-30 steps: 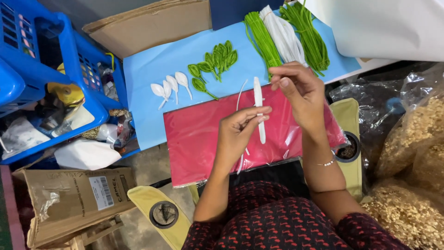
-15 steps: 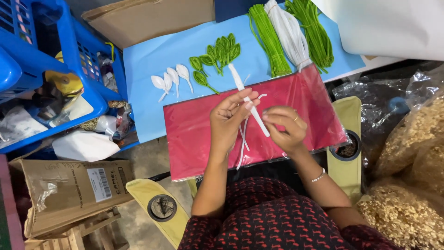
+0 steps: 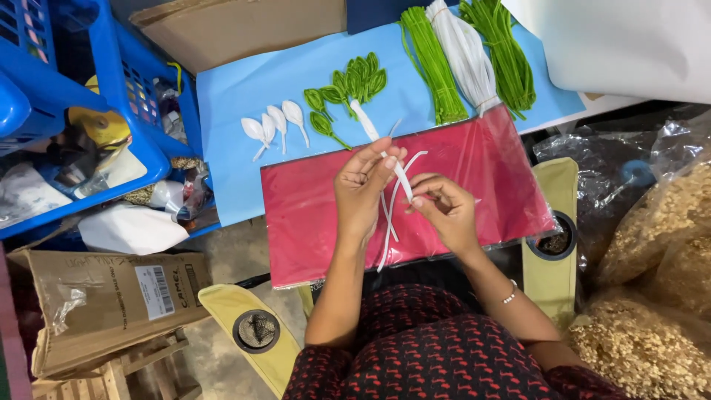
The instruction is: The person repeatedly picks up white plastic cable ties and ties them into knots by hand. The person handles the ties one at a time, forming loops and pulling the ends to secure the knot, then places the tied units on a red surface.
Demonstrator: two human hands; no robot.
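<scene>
White stems (image 3: 391, 194) are between both hands, above the red sheet (image 3: 311, 215), which is taken here as the landmark. The left hand (image 3: 363, 189) is curled, and its fingertips pinch the stems near the upper end, where a white leaf-shaped piece (image 3: 364, 119) points past the far edge of the red sheet. The right hand (image 3: 446, 210) is also curled, with thumb and forefinger closed on one thin stem just beside the left hand. Loose ends of the stems hang down over the middle of the red sheet.

Compared with half a second ago, the right hand now pinches the stem more clearly, and the bundle stands a little steeper; one second ago the right hand was higher, near the far edge of the red sheet.

Beyond the far edge of the red sheet lies a blue sheet (image 3: 237, 111) on the surface. On it are three white leaf pieces (image 3: 272, 126), a group of green leaf pieces (image 3: 352, 85), and bundles of green stems (image 3: 429, 63) and white stems (image 3: 466, 52). Left of the red sheet stands a blue crate (image 3: 111, 96). Right of it are clear bags with brown material (image 3: 652, 244).
</scene>
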